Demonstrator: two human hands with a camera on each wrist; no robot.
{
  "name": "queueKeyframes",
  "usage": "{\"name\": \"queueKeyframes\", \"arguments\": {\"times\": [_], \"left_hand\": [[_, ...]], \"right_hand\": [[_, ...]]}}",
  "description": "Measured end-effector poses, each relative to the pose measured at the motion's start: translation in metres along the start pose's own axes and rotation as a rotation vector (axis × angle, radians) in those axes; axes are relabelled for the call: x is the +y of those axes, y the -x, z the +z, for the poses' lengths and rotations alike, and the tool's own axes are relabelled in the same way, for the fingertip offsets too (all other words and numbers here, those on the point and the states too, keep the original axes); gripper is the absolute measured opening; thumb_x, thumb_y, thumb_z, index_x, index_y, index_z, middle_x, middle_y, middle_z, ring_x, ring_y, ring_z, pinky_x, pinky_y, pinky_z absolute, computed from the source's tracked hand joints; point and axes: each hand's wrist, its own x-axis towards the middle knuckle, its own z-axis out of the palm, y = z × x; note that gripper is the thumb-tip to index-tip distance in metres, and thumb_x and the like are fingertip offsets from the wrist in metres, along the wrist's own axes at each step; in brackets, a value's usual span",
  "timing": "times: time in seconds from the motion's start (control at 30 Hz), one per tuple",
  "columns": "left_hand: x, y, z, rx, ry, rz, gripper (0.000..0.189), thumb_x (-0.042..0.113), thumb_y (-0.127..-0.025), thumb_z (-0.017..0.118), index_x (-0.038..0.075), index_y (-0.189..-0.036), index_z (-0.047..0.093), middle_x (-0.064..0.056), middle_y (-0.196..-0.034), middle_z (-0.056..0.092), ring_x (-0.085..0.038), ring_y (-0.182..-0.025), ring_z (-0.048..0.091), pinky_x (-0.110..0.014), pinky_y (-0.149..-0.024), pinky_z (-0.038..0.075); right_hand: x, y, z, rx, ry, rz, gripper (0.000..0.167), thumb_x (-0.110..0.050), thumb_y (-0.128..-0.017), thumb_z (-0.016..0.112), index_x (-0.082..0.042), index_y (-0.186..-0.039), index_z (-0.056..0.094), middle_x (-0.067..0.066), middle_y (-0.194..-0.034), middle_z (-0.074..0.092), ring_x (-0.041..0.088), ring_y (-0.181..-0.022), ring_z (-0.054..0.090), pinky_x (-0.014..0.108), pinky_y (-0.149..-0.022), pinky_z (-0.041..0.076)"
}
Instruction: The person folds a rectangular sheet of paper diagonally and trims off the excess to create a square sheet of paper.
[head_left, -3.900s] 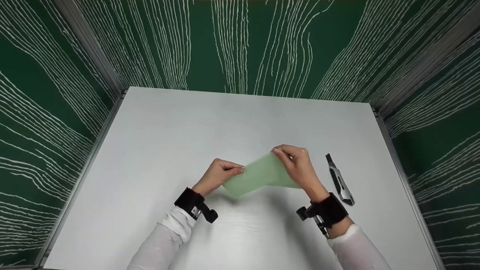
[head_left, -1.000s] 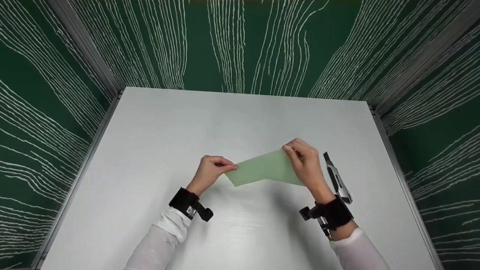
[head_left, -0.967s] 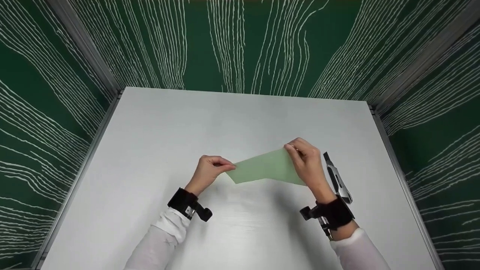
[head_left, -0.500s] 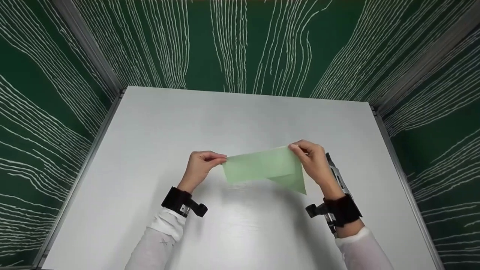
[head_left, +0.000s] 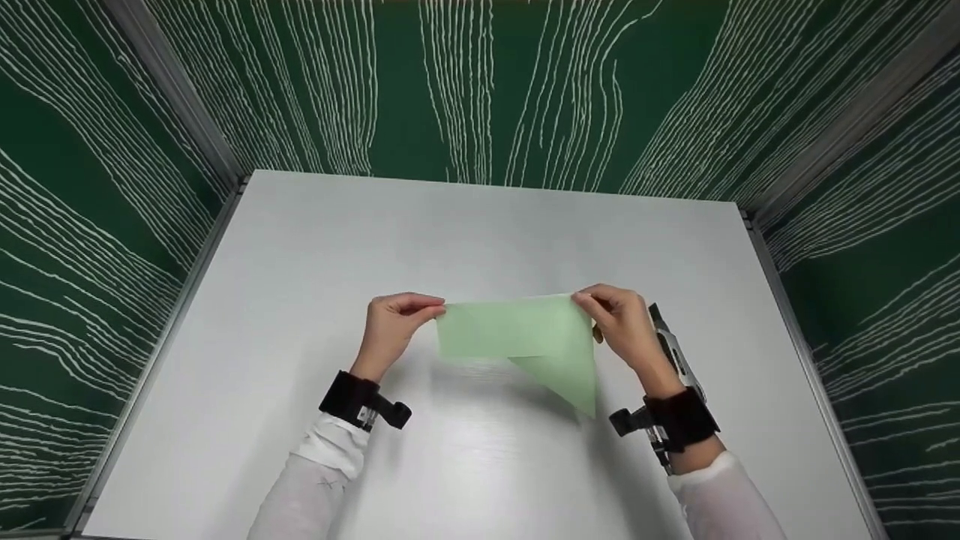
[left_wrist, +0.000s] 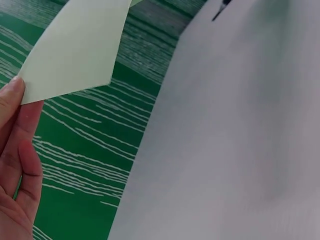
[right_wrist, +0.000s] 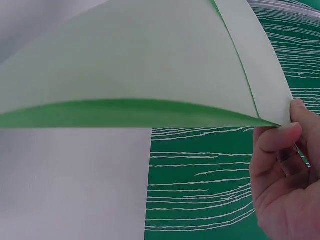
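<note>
A sheet of light green paper (head_left: 510, 326) is held up above the white table, stretched between both hands. My left hand (head_left: 391, 330) pinches its upper left corner between thumb and fingers; the left wrist view shows the thumb on the paper (left_wrist: 75, 55). At the upper right corner my right hand (head_left: 622, 326) pinches it the same way. A pointed flap hangs lower on the right side. In the right wrist view the paper (right_wrist: 150, 60) shows overlapping folded layers meeting near the right hand's fingertips (right_wrist: 282, 137).
A grey and black utility knife (head_left: 671, 345) lies on the white table (head_left: 337, 247) at the right, partly hidden behind the right hand and wrist. Green walls with white wavy lines (head_left: 465, 90) stand around the table's back and sides.
Both hands still pinch the paper. The left hand has moved left and up, and the paper's top edge has gone from slanted to nearly level. Its right flap now hangs lower.
</note>
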Motion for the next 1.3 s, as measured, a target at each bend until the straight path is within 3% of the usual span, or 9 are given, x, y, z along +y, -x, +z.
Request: {"name": "queueKeyframes", "arguments": {"times": [0.1,0.27,0.5,0.67,0.77,0.9,1.07,1.2,1.3], "left_hand": [[0.0,-0.001,-0.001,0.012,0.014,0.011,0.02,0.015,-0.08,0.083,0.009,-0.1,0.081,-0.01,-0.094,0.079,-0.01,-0.083,0.074,-0.023,-0.079,0.059],[0.0,-0.005,-0.002,0.038,0.025,0.022,0.021,0.017,-0.084,0.08,0.009,-0.104,0.08,-0.008,-0.099,0.079,-0.009,-0.086,0.074,-0.021,-0.08,0.058],[0.004,-0.01,-0.001,0.123,0.047,-0.02,0.024,0.022,-0.088,0.078,0.01,-0.108,0.079,-0.003,-0.101,0.079,-0.01,-0.081,0.071,-0.02,-0.064,0.052],[0.005,-0.014,0.002,0.226,0.054,0.001,0.025,0.022,-0.091,0.074,0.013,-0.114,0.077,-0.004,-0.108,0.078,-0.013,-0.094,0.073,-0.02,-0.067,0.055],[0.003,-0.013,0.006,0.228,0.027,0.047,0.025,0.018,-0.093,0.071,0.012,-0.117,0.075,-0.006,-0.111,0.077,-0.024,-0.102,0.073,-0.019,-0.069,0.056],[-0.002,-0.007,0.019,0.106,-0.122,0.101,0.025,0.019,-0.095,0.069,0.011,-0.118,0.075,-0.004,-0.115,0.076,-0.025,-0.105,0.072,-0.019,-0.076,0.056],[-0.011,0.007,0.046,-0.225,-0.429,0.152,0.032,0.022,-0.099,0.064,0.015,-0.129,0.068,-0.003,-0.132,0.069,-0.02,-0.119,0.067,-0.032,-0.094,0.056],[-0.018,0.02,0.069,-0.514,-0.67,0.177,0.04,0.026,-0.1,0.062,0.016,-0.138,0.06,-0.007,-0.147,0.056,-0.024,-0.138,0.052,-0.039,-0.114,0.044],[-0.023,0.028,0.083,-0.634,-0.806,0.21,0.044,0.03,-0.1,0.062,0.016,-0.141,0.058,-0.009,-0.154,0.049,-0.027,-0.144,0.044,-0.043,-0.119,0.036]], "right_hand": [[0.004,0.0,0.003,-0.014,0.012,-0.008,0.019,-0.006,-0.099,0.059,0.007,-0.097,0.073,0.018,-0.079,0.066,0.009,-0.053,0.048,0.018,-0.049,0.043],[0.032,-0.005,0.009,-0.073,-0.001,-0.007,0.022,-0.011,-0.102,0.057,0.004,-0.096,0.073,0.009,-0.073,0.059,0.007,-0.061,0.046,0.017,-0.056,0.039],[0.057,-0.007,0.022,-0.163,-0.245,0.159,0.03,-0.022,-0.103,0.056,0.005,-0.098,0.068,-0.001,-0.06,0.047,0.006,-0.05,0.038,0.019,-0.047,0.03],[0.072,-0.004,0.041,-0.111,-0.398,0.233,0.03,-0.022,-0.103,0.056,0.006,-0.096,0.065,-0.001,-0.062,0.051,0.007,-0.049,0.043,0.02,-0.046,0.034],[0.081,-0.001,0.052,-0.067,-0.475,0.312,0.028,-0.022,-0.104,0.055,0.004,-0.098,0.065,-0.001,-0.063,0.053,0.008,-0.05,0.047,0.021,-0.048,0.038],[0.092,0.001,0.063,-0.018,-0.53,0.435,0.026,-0.022,-0.104,0.055,0.002,-0.103,0.065,-0.001,-0.064,0.059,0.007,-0.055,0.057,0.02,-0.052,0.047],[0.105,0.005,0.074,-0.024,-0.489,0.512,0.031,-0.016,-0.105,0.052,0.011,-0.117,0.06,0.001,-0.07,0.067,0.008,-0.061,0.066,0.02,-0.058,0.055],[0.115,0.008,0.079,-0.054,-0.262,0.491,0.032,-0.018,-0.104,0.054,0.008,-0.119,0.064,0.003,-0.076,0.07,0.009,-0.062,0.068,0.022,-0.058,0.056],[0.121,0.011,0.08,-0.054,-0.087,0.457,0.028,-0.02,-0.102,0.057,0.002,-0.115,0.069,0.007,-0.083,0.071,0.012,-0.061,0.067,0.024,-0.054,0.054]]}}
